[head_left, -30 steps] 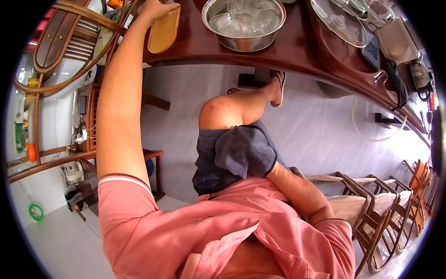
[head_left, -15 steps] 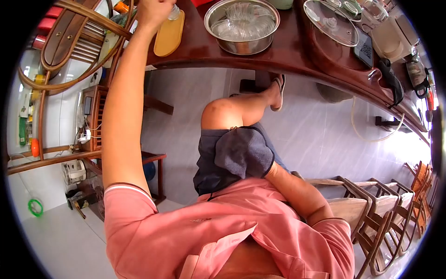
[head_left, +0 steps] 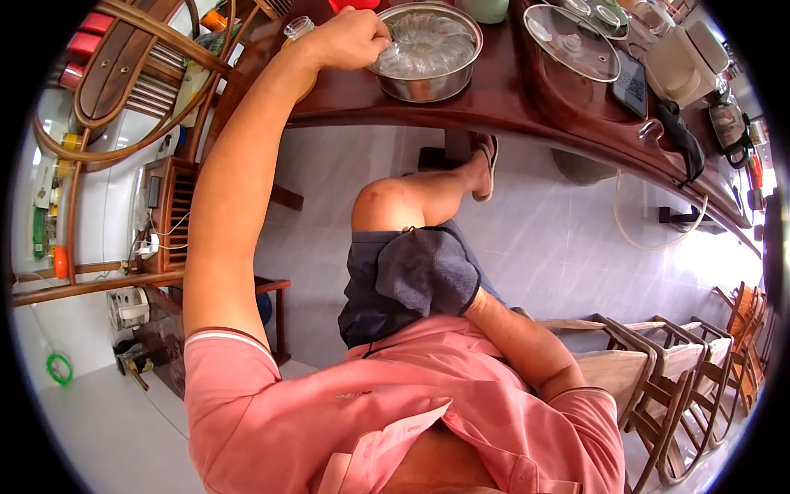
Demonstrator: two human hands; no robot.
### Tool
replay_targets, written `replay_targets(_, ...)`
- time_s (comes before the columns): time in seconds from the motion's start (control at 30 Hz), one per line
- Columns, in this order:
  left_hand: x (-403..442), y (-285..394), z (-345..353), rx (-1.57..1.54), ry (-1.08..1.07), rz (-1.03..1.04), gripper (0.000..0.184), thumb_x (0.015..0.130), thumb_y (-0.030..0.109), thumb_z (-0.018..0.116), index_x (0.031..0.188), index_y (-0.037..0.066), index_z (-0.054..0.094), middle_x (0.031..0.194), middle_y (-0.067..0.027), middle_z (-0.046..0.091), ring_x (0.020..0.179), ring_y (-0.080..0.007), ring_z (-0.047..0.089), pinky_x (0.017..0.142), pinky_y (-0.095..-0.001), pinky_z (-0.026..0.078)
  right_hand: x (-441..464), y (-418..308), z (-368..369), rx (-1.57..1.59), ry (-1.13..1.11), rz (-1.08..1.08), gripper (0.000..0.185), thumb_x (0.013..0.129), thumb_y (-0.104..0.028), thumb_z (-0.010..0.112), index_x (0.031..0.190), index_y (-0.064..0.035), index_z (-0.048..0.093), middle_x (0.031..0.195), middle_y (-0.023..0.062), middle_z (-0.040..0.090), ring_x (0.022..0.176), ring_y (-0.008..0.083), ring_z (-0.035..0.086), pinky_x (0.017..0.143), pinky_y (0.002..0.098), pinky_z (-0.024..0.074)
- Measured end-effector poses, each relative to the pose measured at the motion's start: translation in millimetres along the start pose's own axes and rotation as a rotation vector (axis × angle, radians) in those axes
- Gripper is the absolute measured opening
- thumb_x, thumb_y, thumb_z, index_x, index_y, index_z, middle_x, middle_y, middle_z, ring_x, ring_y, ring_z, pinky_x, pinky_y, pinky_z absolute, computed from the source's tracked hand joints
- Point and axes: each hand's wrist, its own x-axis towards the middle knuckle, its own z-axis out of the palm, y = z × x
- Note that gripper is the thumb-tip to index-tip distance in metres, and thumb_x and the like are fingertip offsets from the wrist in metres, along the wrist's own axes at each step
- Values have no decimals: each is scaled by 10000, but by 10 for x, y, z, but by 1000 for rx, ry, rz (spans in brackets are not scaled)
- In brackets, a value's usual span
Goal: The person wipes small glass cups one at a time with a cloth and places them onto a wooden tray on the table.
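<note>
A round stainless-steel pot (head_left: 424, 89) holds several clear glass cups (head_left: 428, 41) packed in a ring. My left hand (head_left: 354, 39) is at the pot's left rim, its fingers bent and closed over the edge beside the cups. What the fingertips hold, if anything, is hard to see against the clear glass. Behind that wrist, a small glass cup (head_left: 299, 27) stands near the yellow tray (head_left: 306, 86), which the forearm mostly covers. My right hand is wrapped in a dark grey-blue cloth (head_left: 432, 272) over my lap; its fingers are hidden.
On the dark wooden table (head_left: 510, 99), a glass lid (head_left: 572, 45) and a phone (head_left: 629, 82) lie to the right, near a beige container (head_left: 683, 66). A wooden chair (head_left: 123, 58) is at the left. Folding chairs (head_left: 666, 370) lean at the lower right.
My left hand has moved right, from the small glass cup by the yellow tray to the pot's rim. That cup now stands free of the hand. The cloth-covered right hand stays on my lap.
</note>
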Motion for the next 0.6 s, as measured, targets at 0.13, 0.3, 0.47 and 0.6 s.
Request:
replay_targets(0.13,41,94,-80,-164,-212,-146,257,941,180,626,987,-56,716,952,-159,723,912,-245,675,865,-344,504,17,-51,-45,-212,-3,-46,233,1006,-68,473,1217,-45,570,1111,66,592,1024,138,583,890,244,499)
replay_targets(0.3,33,-139,14,-452,-91,-189,261,1006,199,559,1004,-32,680,941,-64,704,916,-160,652,847,-314,498,13,-362,-312,-638,209,-222,209,947,-126,516,1112,-68,632,1051,98,633,1002,198,614,890,298,502)
replay_targets(0.47,4,-352,6,-716,91,-253,251,1037,217,503,1015,11,645,1013,-37,664,968,-157,648,871,-345,511,7,71,53,-53,40,-76,196,960,-83,528,1126,-79,632,1037,64,629,988,154,611,863,263,507)
replay_targets(0.6,-306,-179,-161,-1506,166,-196,256,1064,211,432,979,24,585,1142,-159,660,1096,-317,661,935,-438,550,37,-182,-179,-310,13,49,138,886,-138,604,992,-100,683,950,89,658,938,211,635,840,313,503)
